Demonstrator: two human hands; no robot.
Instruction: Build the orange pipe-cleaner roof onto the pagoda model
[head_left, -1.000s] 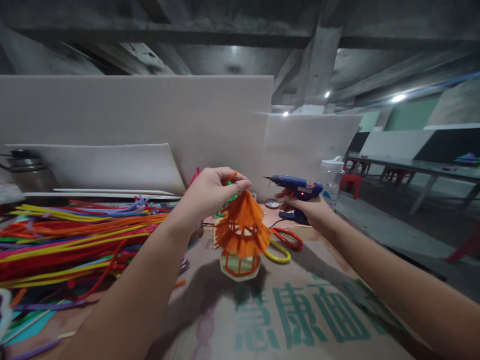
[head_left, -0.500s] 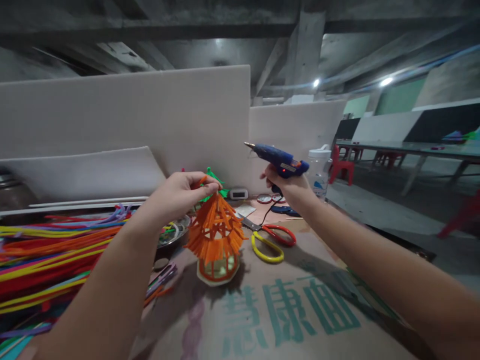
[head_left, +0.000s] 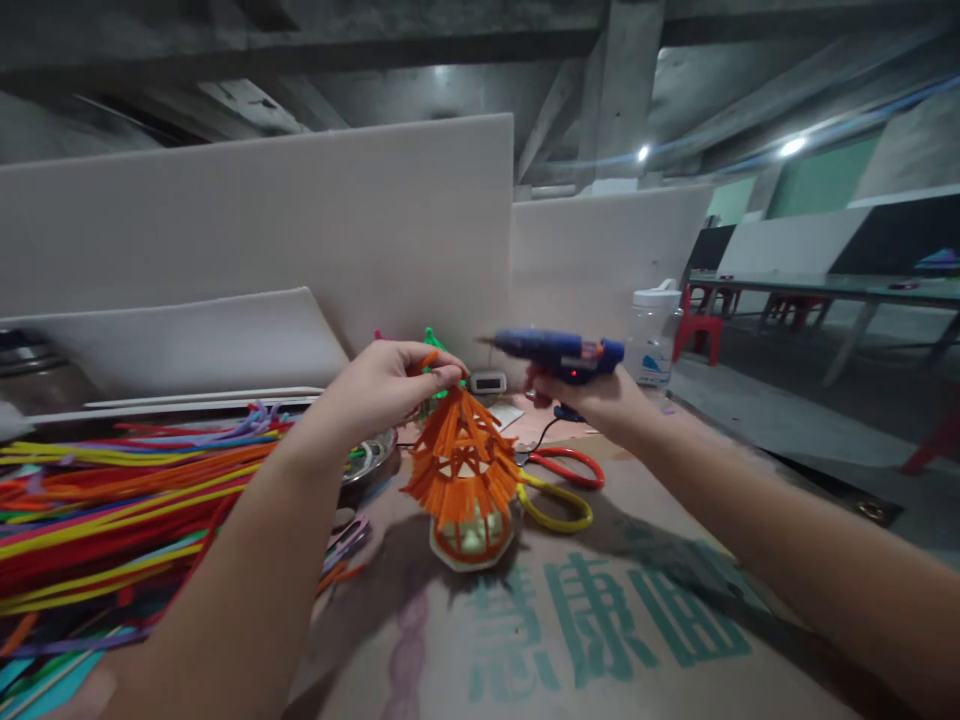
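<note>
An orange pavilion model made of fuzzy pipe cleaners has a two-tiered roof and a pale octagonal base. My left hand pinches it at the peak of the roof, fingers closed. My right hand is wrapped round a blue glue gun, its nozzle pointing left above the model and its small red light lit. The nozzle is a little blurred and stands apart from the roof. Scissors with one red and one yellow handle lie behind the model's right side, blades partly hidden.
Many coloured pipe cleaners cover the left side. A metal bowl is partly behind my left arm. Further back are a small digital display, a green pipe-cleaner piece, a clear bottle and white foam boards.
The glue gun has come down and tilted to nearly level, still in my right hand. The view has shifted, so the model and my left hand appear further right.
</note>
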